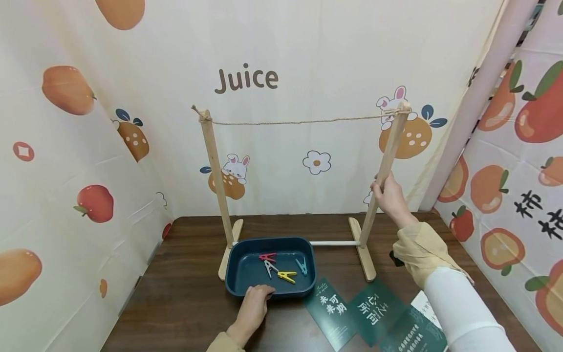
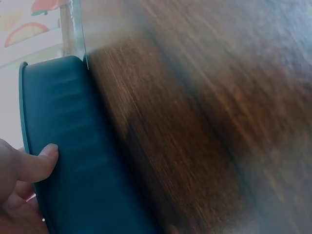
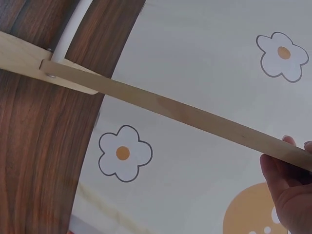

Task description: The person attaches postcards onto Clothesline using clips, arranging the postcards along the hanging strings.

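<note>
I see the person's bare left hand (image 1: 251, 309) held low, thumb (image 2: 39, 165) set opposite its fingers (image 1: 265, 290) in a pinch. The right arm (image 1: 446, 278), in a white cloth sleeve (image 1: 466, 310) with a beige cuff (image 1: 415, 244), stretches farther forward; the bare right hand (image 1: 391, 198), higher up, grips with curled fingers (image 1: 375, 186).

Head view: we are seeing bright, even light, faint sheen toward the front edge of the table (image 1: 288, 325). Left wrist view: we are noting haze, blur.

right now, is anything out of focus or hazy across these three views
Left wrist: brown wood-grain tabletop blurs into pale haze toward the right; right wrist: flat pale wooden post looks fairly sharp; head: dark blue rectangular plastic tray reads clearly.
</note>
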Tool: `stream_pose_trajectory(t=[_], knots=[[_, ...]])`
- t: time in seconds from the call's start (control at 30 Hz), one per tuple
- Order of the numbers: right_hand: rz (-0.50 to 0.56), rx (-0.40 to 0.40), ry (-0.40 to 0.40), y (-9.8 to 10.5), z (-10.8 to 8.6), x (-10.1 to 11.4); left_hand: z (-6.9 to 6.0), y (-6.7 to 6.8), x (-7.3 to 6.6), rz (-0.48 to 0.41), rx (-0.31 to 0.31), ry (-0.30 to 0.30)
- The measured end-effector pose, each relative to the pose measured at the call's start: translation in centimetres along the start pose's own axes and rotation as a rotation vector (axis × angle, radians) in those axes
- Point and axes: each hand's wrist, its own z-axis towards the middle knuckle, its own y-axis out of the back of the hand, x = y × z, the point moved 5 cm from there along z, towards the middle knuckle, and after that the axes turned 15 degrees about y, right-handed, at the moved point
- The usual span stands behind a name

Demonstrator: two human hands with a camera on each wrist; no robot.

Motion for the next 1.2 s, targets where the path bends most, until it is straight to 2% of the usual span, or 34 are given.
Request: stream_pose_trajectory(t=[0.37, 0.57, 0.67, 0.9, 1.2], knots=[[-0.092, 0.026, -0.031, 0.1, -0.1, 0.0, 0.0, 0.3, -0.3, 0.014, 0.063, 0.032], [-0.097, 0.036, -0.019, 0.4, -0.4, 0.4, 0.3, 0.7, -0.7, -0.078, 0.155, 0.067], [-0.079, 0.047, -0.030, 0.6, -0.8, 0.6, 0.4, 0.7, -0.9, -0.132, 0.179, 0.074], [-0.021, 0.080, -0.106, 1.1, -2.1, 0.9, 0.8, 1.0, -1.4, -0.153, 0.144, 0.081], [-0.088, 0.033, -0.155, 1.0, -5.5, 1.3, 1.7, 1.3, -1.8, -0.146, 0.045, 0.100]])
